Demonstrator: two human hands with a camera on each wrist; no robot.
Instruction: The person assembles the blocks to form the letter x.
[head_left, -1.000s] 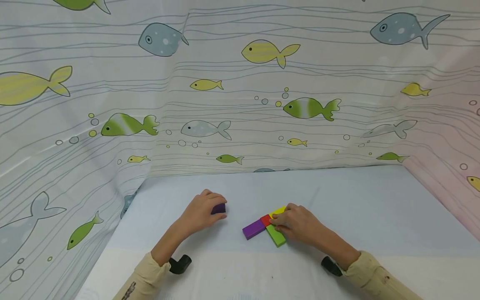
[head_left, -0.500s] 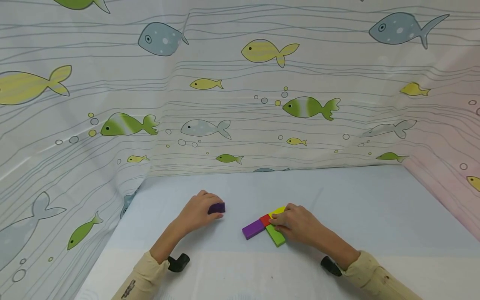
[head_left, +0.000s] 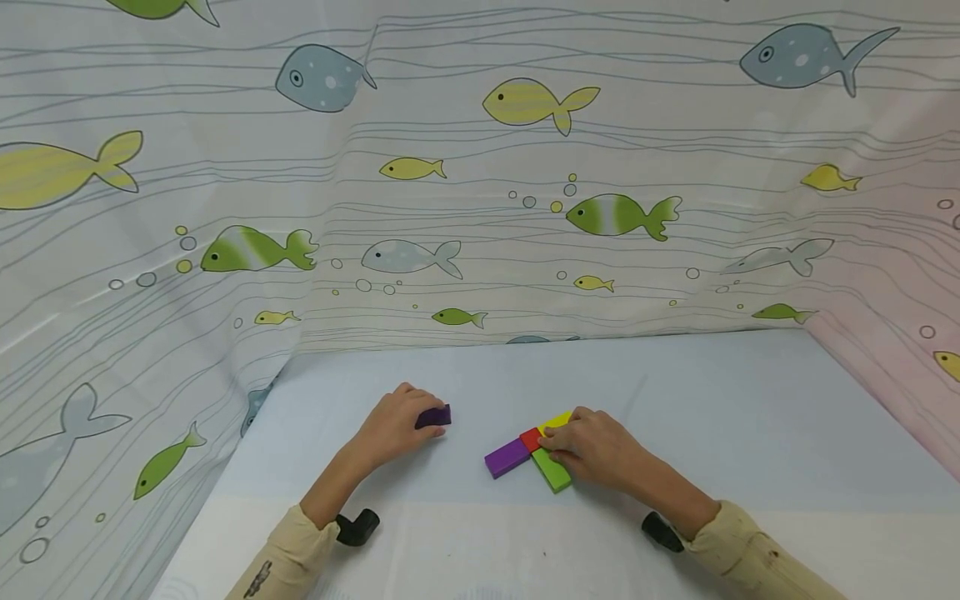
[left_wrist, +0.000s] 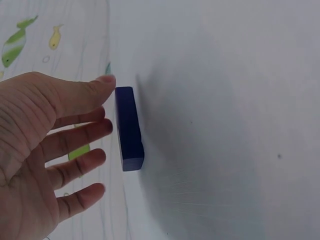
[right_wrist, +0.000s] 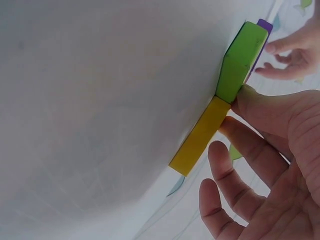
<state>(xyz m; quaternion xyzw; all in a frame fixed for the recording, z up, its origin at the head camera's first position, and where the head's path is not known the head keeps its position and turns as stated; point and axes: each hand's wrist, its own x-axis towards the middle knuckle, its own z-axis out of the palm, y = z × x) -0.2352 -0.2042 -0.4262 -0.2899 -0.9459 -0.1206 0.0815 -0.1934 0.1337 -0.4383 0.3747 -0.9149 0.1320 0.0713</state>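
In the head view my left hand (head_left: 397, 423) curves loosely about a dark purple block (head_left: 435, 415) standing on the table. The left wrist view has the thumb tip at one end of that block (left_wrist: 129, 130), the other fingers spread beside it. My right hand (head_left: 596, 448) pinches the inner end of a yellow block (head_left: 555, 423) with thumb and index finger, the remaining fingers loose. A red block (head_left: 532, 440) meets that end, partly behind the fingertips. Against the red one lie a light purple block (head_left: 507, 458) and a green block (head_left: 552, 472).
The table (head_left: 480, 533) has a pale blue-white cover. A fish-print curtain (head_left: 480, 208) rises behind it and along both sides. Black wrist-worn pieces (head_left: 358, 527) protrude below both forearms.
Over the last second my left hand has drawn slightly left, leaving more of the dark purple block showing. My right hand and the joined blocks have stayed in place.
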